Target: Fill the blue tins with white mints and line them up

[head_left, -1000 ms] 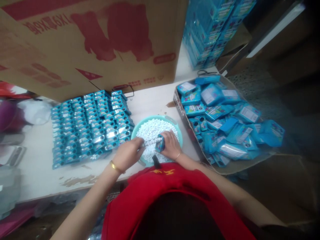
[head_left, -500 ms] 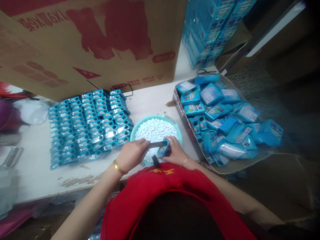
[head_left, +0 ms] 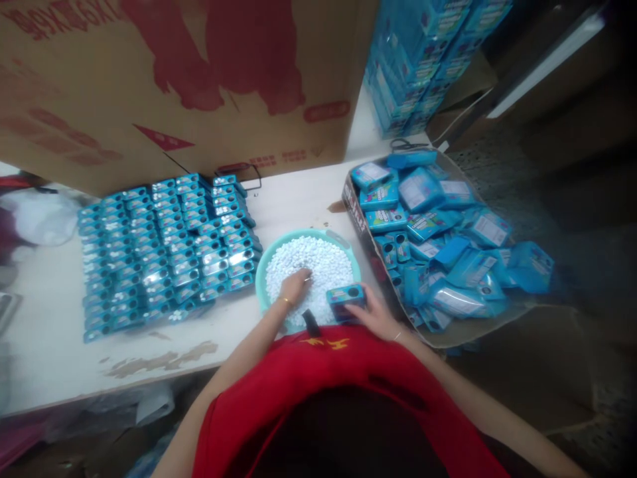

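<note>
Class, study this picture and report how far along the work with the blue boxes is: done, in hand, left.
Done: rows of blue boxes lie lined up left of the bowl. In hand: the right hand holds one box at the bowl's edge; the left hand rests in the white pellets. Left: loose boxes fill the cardboard tray, and the bowl looks nearly full.

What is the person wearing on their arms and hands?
Both arms are bare, with no sleeves and no gloves. The left hand has a gold bangle round its wrist. The right hand has a thinner bracelet at its wrist. Near the body is a red top with a yellow mark.
</note>
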A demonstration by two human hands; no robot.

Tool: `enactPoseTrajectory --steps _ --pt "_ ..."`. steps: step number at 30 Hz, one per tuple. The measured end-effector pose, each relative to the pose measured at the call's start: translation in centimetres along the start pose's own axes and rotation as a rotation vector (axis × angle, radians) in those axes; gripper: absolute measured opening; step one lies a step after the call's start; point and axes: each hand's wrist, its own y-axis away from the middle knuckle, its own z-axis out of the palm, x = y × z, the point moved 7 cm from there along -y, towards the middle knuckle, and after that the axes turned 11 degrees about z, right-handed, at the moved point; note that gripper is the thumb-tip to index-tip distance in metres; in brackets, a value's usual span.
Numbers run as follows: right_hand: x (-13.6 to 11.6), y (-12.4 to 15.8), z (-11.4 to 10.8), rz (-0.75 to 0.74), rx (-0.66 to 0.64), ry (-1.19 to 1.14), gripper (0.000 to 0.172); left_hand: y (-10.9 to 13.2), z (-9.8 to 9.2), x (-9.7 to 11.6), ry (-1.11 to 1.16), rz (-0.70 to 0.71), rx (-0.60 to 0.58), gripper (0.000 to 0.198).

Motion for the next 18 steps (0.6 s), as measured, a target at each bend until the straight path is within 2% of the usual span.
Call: enactPoseTrajectory --steps 3,6,9,12,15,18 --pt "0.1 -0.1 -0.8 -0.007 0.025 -0.057 0.042 -0.5 0.4 0.2 0.093 0.031 0.019 0.026" --pt "-0.3 -0.3 -1.5 -0.061 0.109 -0.001 0.04 1.0 -1.2 -0.6 0.157 0.047 0.034 0.029" --pt "-1.2 -0.7 -1.5 -0.131 0.166 0.073 0.037 3.4 -4.7 -0.9 0.229 0.101 0.095 0.031" --pt "-2.2 -1.6 -1.1 -0.197 0.219 0.142 0.034 5.6 -9.1 0.3 0.26 0.18 0.154 0.032" --pt "-3.1 -2.8 -0.4 -0.279 0.252 0.214 0.031 6.8 -12.5 2.4 0.192 0.233 0.119 0.03" --pt "-3.9 -3.6 0.7 -0.376 0.246 0.278 0.031 6.9 -14.2 4.8 0.068 0.282 0.019 0.027"
